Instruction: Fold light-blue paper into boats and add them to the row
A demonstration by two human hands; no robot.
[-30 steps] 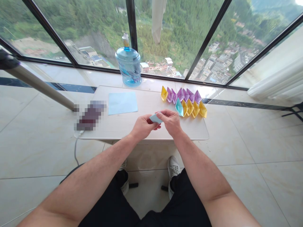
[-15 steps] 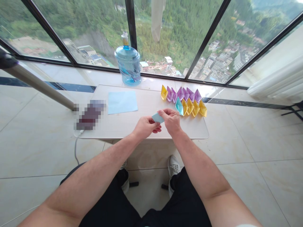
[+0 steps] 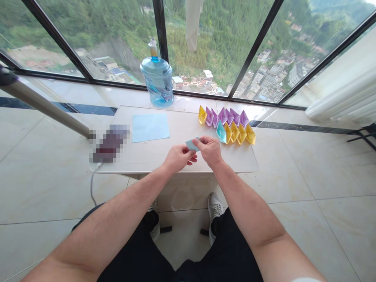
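A small folded piece of light blue paper (image 3: 192,145) is held above the front part of the table. My left hand (image 3: 179,157) pinches its lower left side between thumb and fingers. On the right side, my right hand (image 3: 209,149) grips the same paper, its thumb lying across the top. The fingers hide part of the folds. Flat on the table, left of and beyond my hands, lies a light blue sheet of paper (image 3: 150,127). Folded paper boats stand in two rows at the right: a teal boat (image 3: 221,132), several yellow boats (image 3: 250,135) and several purple boats (image 3: 223,116).
The white table (image 3: 141,158) stands before large windows. A blue water jug (image 3: 158,84) sits on the ledge behind it. At the table's left are a blurred-out object (image 3: 110,144) with a cable and a slanting pole (image 3: 49,105). A white curtain (image 3: 343,94) hangs at right.
Both hands keep hold of the folded paper. The right fingers have shifted slightly on its upper right edge. The whole view has moved a little.
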